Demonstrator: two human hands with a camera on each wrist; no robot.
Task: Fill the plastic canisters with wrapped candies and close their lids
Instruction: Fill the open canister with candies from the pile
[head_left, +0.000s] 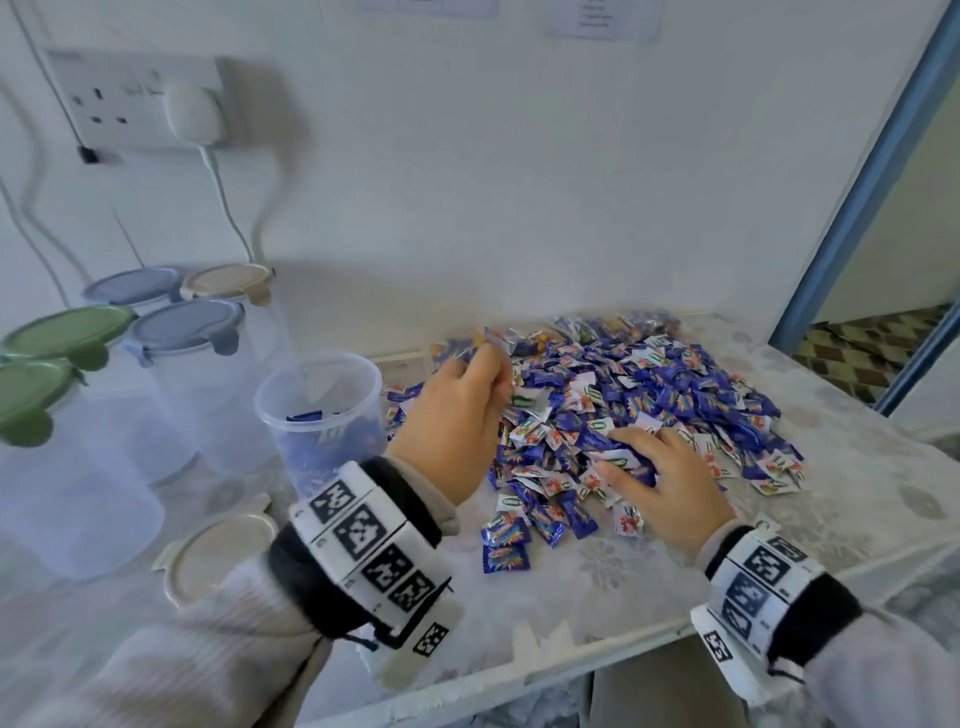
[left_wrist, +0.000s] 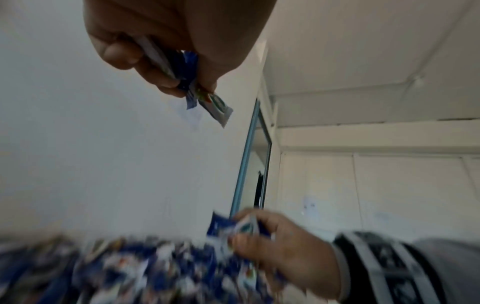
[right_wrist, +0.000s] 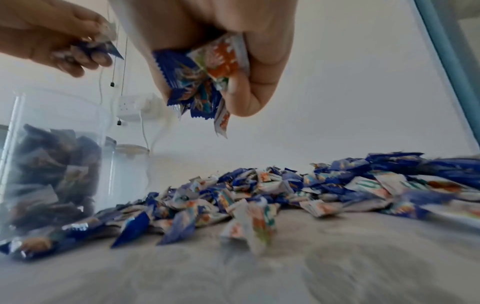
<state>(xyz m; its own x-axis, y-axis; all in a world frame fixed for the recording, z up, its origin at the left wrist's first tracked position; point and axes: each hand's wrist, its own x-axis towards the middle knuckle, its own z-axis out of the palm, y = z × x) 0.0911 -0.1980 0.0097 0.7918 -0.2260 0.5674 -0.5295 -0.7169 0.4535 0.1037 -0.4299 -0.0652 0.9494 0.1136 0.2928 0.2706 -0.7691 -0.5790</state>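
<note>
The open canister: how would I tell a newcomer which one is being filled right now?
Start at the big heap of blue and white wrapped candies on the table, then look just off its left edge, beside the left hand. The open canister stands there, clear and partly filled with candies. Unlike the lidded canisters behind it, it has no lid on.

Wall socket (head_left: 132, 98) with white plug (head_left: 192, 117) and cable; blue door frame (head_left: 872, 171) right; floral tablecloth (head_left: 857, 467).

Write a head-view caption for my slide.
Both hands gather wrapped candies beside an open canister.
</note>
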